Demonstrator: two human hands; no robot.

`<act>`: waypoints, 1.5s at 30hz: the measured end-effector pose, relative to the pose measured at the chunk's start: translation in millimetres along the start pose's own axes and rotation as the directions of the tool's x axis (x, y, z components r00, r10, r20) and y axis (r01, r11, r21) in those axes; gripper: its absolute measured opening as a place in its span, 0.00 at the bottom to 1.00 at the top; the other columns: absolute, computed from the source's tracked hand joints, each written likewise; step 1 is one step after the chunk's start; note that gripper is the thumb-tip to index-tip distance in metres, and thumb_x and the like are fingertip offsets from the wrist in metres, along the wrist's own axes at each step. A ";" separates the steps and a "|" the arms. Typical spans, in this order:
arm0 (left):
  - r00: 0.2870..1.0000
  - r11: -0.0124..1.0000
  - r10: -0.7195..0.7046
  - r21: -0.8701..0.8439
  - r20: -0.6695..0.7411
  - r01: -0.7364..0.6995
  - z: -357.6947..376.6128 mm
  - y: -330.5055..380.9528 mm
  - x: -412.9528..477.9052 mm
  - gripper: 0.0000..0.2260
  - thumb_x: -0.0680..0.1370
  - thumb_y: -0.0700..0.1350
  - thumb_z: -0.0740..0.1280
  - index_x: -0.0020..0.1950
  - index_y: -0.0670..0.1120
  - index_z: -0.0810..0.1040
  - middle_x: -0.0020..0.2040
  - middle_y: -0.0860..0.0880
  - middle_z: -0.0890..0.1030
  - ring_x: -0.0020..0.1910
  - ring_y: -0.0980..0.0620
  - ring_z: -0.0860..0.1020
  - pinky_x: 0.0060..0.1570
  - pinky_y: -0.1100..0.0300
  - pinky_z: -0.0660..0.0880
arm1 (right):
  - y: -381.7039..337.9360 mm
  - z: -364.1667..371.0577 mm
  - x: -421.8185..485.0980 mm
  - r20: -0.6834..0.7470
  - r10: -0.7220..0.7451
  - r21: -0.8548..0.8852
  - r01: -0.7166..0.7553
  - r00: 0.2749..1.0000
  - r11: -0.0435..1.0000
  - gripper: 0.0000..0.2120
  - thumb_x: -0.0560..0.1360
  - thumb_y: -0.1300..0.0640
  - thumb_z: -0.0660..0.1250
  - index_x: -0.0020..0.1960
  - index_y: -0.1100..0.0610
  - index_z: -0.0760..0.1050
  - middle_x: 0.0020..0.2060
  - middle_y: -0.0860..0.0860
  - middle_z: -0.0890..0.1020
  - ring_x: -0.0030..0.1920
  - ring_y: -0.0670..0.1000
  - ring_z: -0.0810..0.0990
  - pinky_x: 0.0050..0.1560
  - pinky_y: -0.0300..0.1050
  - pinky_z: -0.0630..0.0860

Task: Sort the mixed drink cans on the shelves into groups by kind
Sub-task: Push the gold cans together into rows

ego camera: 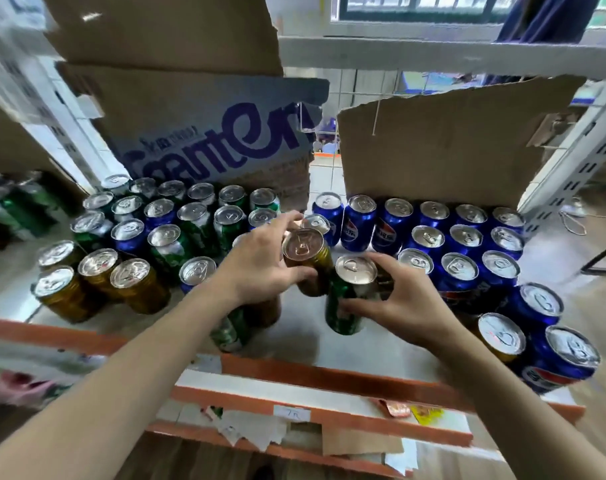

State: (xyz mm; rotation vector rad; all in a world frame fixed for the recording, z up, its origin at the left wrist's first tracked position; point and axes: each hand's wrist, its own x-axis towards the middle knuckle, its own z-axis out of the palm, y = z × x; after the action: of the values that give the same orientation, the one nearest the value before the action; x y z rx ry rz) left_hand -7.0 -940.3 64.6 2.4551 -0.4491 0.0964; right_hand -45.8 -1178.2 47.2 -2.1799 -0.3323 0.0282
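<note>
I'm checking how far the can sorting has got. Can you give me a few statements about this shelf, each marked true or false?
1. The left hand grips a gold can. True.
2. The right hand grips a blue can. False: it grips a green can.
3. The right-hand group is mostly blue cans. True.
4. The group on the left holds only green cans. False: stray blue cans stand among the green cans there.
</note>
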 end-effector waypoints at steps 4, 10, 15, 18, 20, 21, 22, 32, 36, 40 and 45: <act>0.982 0.937 -0.168 -0.322 -0.085 0.132 -27.9 9.0 -11.8 0.36 0.68 0.54 0.77 0.73 0.48 0.69 0.63 0.50 0.76 0.63 0.50 0.76 0.64 0.53 0.75 | -11.4 -20.0 11.6 -0.024 -0.080 0.109 0.082 0.996 0.991 0.31 0.64 0.55 0.81 0.64 0.50 0.75 0.54 0.41 0.82 0.55 0.37 0.80 0.55 0.32 0.76; 0.913 0.765 -0.352 -0.626 -0.208 0.152 -61.4 4.7 -55.2 0.34 0.62 0.51 0.81 0.66 0.46 0.76 0.58 0.48 0.83 0.58 0.50 0.82 0.53 0.59 0.79 | -34.4 -18.2 27.3 -0.014 -0.163 0.294 0.160 0.986 0.942 0.30 0.66 0.56 0.79 0.67 0.54 0.76 0.53 0.42 0.84 0.54 0.39 0.81 0.50 0.31 0.77; 0.821 0.778 -0.452 -0.604 -0.348 0.173 -83.0 0.7 -105.9 0.26 0.62 0.51 0.80 0.58 0.50 0.81 0.51 0.52 0.86 0.53 0.51 0.83 0.51 0.57 0.80 | -66.6 2.7 38.1 0.027 -0.258 0.361 0.232 0.966 0.904 0.23 0.63 0.49 0.77 0.57 0.44 0.78 0.49 0.38 0.84 0.51 0.40 0.83 0.49 0.34 0.77; 0.755 0.789 -0.490 -0.590 -0.436 0.171 -97.8 -9.4 -133.9 0.26 0.60 0.55 0.79 0.56 0.51 0.82 0.50 0.52 0.86 0.53 0.51 0.84 0.53 0.53 0.80 | -84.5 21.2 41.5 0.069 -0.301 0.362 0.258 0.951 0.896 0.25 0.65 0.51 0.78 0.61 0.48 0.78 0.51 0.38 0.84 0.53 0.42 0.82 0.53 0.42 0.79; 0.717 0.792 -0.506 -0.587 -0.480 0.166 -109.1 -18.8 -152.3 0.27 0.60 0.55 0.79 0.57 0.49 0.82 0.51 0.50 0.86 0.53 0.51 0.84 0.52 0.55 0.81 | -97.4 37.8 44.0 0.087 -0.334 0.355 0.283 0.939 0.891 0.27 0.64 0.48 0.78 0.62 0.49 0.78 0.51 0.39 0.84 0.53 0.42 0.82 0.54 0.43 0.80; 0.711 0.795 -0.508 -0.582 -0.486 0.170 -111.7 -21.9 -156.9 0.28 0.60 0.55 0.79 0.58 0.48 0.82 0.51 0.50 0.86 0.53 0.51 0.84 0.50 0.58 0.80 | -101.0 42.2 45.0 0.092 -0.336 0.347 0.286 0.938 0.893 0.29 0.63 0.45 0.78 0.63 0.50 0.78 0.52 0.41 0.84 0.54 0.43 0.82 0.56 0.46 0.80; 0.707 0.800 -0.507 -0.575 -0.493 0.172 -116.3 -26.2 -164.3 0.29 0.60 0.56 0.79 0.58 0.47 0.82 0.52 0.50 0.86 0.53 0.52 0.84 0.49 0.60 0.80 | -107.6 50.2 45.6 0.101 -0.336 0.340 0.284 0.937 0.896 0.32 0.63 0.43 0.78 0.64 0.50 0.77 0.53 0.42 0.84 0.55 0.43 0.82 0.57 0.49 0.80; 0.735 0.840 -0.470 -0.504 -0.488 0.202 -164.4 -104.0 -217.5 0.33 0.59 0.59 0.79 0.60 0.48 0.80 0.53 0.51 0.85 0.54 0.53 0.82 0.52 0.54 0.81 | -164.2 138.0 48.7 0.056 -0.297 0.207 0.280 0.953 0.937 0.44 0.58 0.32 0.78 0.69 0.51 0.73 0.57 0.45 0.83 0.57 0.45 0.81 0.59 0.53 0.79; 0.765 0.863 -0.437 -0.462 -0.473 0.207 -183.1 -138.6 -229.1 0.36 0.58 0.62 0.79 0.61 0.47 0.80 0.55 0.51 0.84 0.56 0.52 0.81 0.56 0.49 0.80 | -180.6 168.2 47.3 0.016 -0.266 0.140 0.261 0.964 0.955 0.47 0.57 0.29 0.76 0.70 0.50 0.72 0.60 0.45 0.81 0.60 0.46 0.79 0.61 0.55 0.77; 0.798 0.893 -0.382 -0.409 -0.466 0.189 -198.8 -166.1 -235.5 0.35 0.59 0.63 0.78 0.61 0.47 0.81 0.55 0.52 0.84 0.56 0.54 0.81 0.54 0.53 0.80 | -197.8 187.5 40.8 -0.064 -0.227 0.114 0.233 0.972 0.966 0.48 0.58 0.28 0.74 0.71 0.51 0.70 0.61 0.46 0.80 0.60 0.46 0.79 0.60 0.54 0.78; 0.824 0.918 -0.321 -0.369 -0.467 0.148 -212.5 -189.3 -234.0 0.33 0.60 0.62 0.78 0.60 0.47 0.81 0.54 0.55 0.83 0.55 0.56 0.79 0.49 0.70 0.74 | -217.3 199.3 31.6 -0.186 -0.199 0.131 0.225 0.962 0.966 0.37 0.61 0.40 0.77 0.66 0.54 0.75 0.52 0.44 0.84 0.52 0.41 0.82 0.54 0.45 0.80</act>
State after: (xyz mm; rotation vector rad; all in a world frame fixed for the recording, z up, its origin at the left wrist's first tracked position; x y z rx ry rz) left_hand -153.8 -602.9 83.3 2.0295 0.0847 0.5299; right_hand -92.9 -891.4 106.0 -1.9701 -0.4493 -0.2459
